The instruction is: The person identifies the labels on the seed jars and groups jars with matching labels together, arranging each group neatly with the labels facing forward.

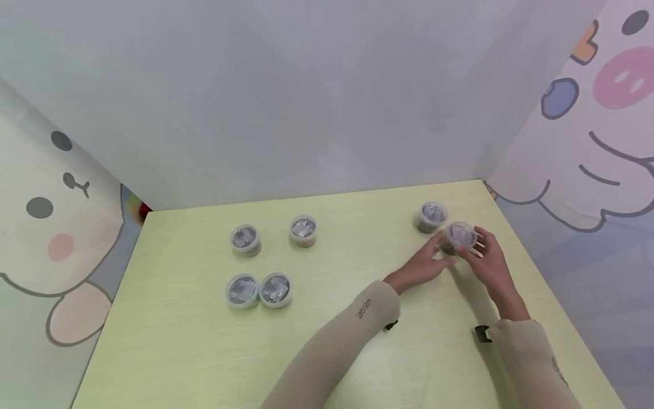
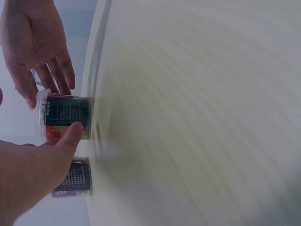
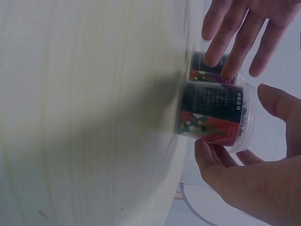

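Note:
A small round cup (image 1: pixel 460 237) with a clear lid and a dark, red-flowered label stands upright on the table at the right, between both hands. My left hand (image 1: pixel 426 264) is at its left side, and in the left wrist view that thumb (image 2: pixel 72 135) overlaps the label. From the other side my right hand (image 1: pixel 489 262) reaches round it with loosely bent fingers. The fingers of both hands look extended rather than clenched; whether each one touches the cup is hard to tell. A second lidded cup (image 1: pixel 432 217) stands just behind, to the left.
Farther left on the pale yellow table (image 1: pixel 357 238) stand several more lidded cups: one at the back left (image 1: pixel 246 240), another back cup (image 1: pixel 304 230), and a front pair, the left cup (image 1: pixel 242 291) beside the right cup (image 1: pixel 276 289). Cartoon-printed curtains (image 1: pixel 577 147) border the table.

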Available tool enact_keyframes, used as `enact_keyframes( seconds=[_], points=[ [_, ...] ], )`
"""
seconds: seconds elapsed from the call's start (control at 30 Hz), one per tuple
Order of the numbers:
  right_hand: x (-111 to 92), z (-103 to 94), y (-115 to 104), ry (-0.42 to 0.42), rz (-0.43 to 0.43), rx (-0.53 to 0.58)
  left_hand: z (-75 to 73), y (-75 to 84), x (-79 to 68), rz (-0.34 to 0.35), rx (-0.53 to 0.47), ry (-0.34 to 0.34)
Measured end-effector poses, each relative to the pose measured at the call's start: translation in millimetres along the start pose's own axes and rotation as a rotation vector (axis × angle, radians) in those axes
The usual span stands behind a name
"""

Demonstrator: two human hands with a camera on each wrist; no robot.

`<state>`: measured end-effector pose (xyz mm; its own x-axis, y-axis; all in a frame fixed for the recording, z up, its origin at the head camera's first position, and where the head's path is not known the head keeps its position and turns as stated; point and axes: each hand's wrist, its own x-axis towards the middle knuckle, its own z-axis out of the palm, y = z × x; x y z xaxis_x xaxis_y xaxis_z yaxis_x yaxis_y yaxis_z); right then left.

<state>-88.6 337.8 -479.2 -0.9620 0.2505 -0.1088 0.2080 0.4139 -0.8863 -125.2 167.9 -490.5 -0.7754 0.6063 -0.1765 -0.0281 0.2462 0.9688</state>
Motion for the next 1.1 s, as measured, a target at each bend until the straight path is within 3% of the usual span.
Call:
enact_keyframes(
  seconds=[0.2,0.33,0.5,0.7,0.83,1.1],
  points=[
    [0.5,0.8,1.2,0.009,-0.002,-0.022,-0.8,0.8,0.7,0.031,0.019,-0.018],
    [-1.8,0.9,2.9,0.018,-0.016,-0.032,0.5,-2.0,1.2,0.096,0.025,-0.02],
    [-9.2,0.8,6.0,-0.002,-0.037,-0.042,1.8,-4.6,-6.7,0.133,0.032,-0.012],
    [-17.3,4.3,5.9,-0.043,-0.1,-0.006,2.5,-9.3,-16.8,0.146,0.063,0.035],
    [-21.1,8.0,0.4,-0.062,-0.142,-0.002,0.1,-12.0,-22.8,0.201,0.099,0.082],
    [-29.4,18.5,-15.6,-0.172,-0.207,0.03,-17.7,-15.0,-43.0,0.262,0.11,0.145]
  ],
)
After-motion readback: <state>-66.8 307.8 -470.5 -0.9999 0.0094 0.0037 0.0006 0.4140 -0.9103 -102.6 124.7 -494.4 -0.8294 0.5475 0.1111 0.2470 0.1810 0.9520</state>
